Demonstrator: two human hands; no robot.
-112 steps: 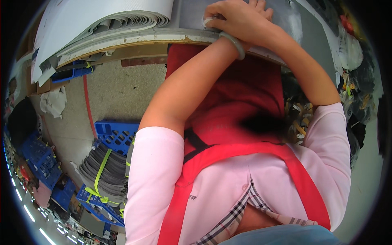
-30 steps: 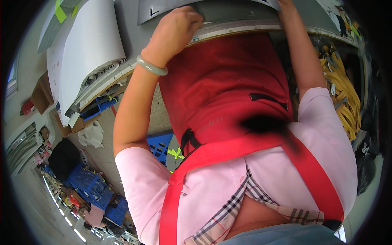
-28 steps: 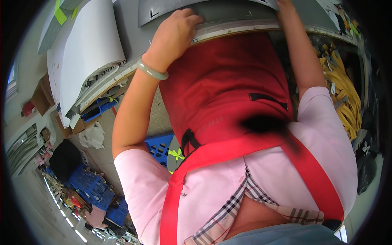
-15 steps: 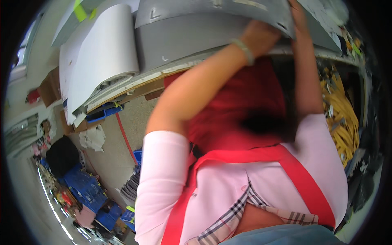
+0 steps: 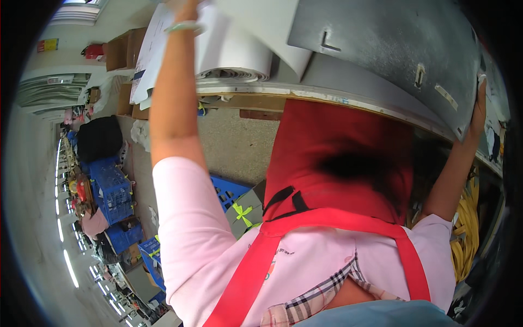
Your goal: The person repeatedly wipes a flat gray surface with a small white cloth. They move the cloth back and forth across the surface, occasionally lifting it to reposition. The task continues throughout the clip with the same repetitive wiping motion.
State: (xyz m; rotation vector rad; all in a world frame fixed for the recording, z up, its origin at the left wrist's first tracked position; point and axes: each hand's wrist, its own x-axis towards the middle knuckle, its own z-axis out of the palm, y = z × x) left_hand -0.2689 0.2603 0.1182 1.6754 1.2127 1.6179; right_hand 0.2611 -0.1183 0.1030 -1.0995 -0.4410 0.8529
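Observation:
A stiff grey slotted sheet (image 5: 381, 60), with an L-shaped cut and pale slots, lies tilted at the upper right. My right hand (image 5: 479, 106) grips its right edge, the fingers partly hidden behind it. At the upper left, my left hand (image 5: 184, 7) is blurred and cut off by the picture's top edge, so its fingers do not show. It is over a roll of white sheet material (image 5: 231, 60). A loose white sheet (image 5: 267, 24) curves from near the left hand to under the grey sheet. Smooth grey material (image 5: 338, 76) lies beneath both.
The worktable's front edge (image 5: 239, 90) runs across, close to my red apron (image 5: 316, 125). Below right hang yellow strips (image 5: 463, 240). Blue crates (image 5: 111, 188), a black bundle (image 5: 101, 136) and cardboard boxes (image 5: 125, 49) stand at left. A blue crate (image 5: 229, 191) is beside me.
My left hand has left the grey sheet's right end and swung far left over the roll. A white sheet now curves up beside the roll. The right hand stays on the grey sheet; my view has shifted.

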